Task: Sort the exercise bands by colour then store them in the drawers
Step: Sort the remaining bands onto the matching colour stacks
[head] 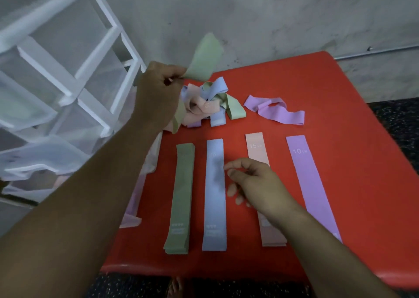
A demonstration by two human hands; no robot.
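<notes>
Green band (204,57): lifted off the table, gripped in the left hand (158,89). One end stands up out of the fist toward 1 o'clock, flared wide against the wall (272,14). The other end hangs below the fist toward 5 o'clock, its tip touching the pile's edge.

Left-hand fingers: curled tight, thumb pressed against the forefinger, pinching the band where it leaves the fist. Back of the hand faces the camera. The forearm is stretched out long, rising from 7 o'clock in the view.

Right hand (256,184): holds nothing. Fingers loosely curled, thumb and forefinger near each other but apart. It sits above the gap between the blue and pink strips; whether it touches them cannot be told. The forearm enters from 5 o'clock.

Tangled pile (210,102): pink, blue, green and lilac bands at the table's 11 o'clock, just beside the left hand. A loose purple band (276,109) lies crumpled at the pile's 3 o'clock, apart from it.

Sorted row, laid flat and parallel on the red table (328,82), 9 to 3 o'clock:
- green strips (181,195), stacked
- blue strip (215,207)
- pink strip (256,148), partly under the right hand
- purple strip (310,179), marked "10"

White drawer unit (68,59): off the table's 9 to 10 o'clock side, with translucent drawers.
</notes>
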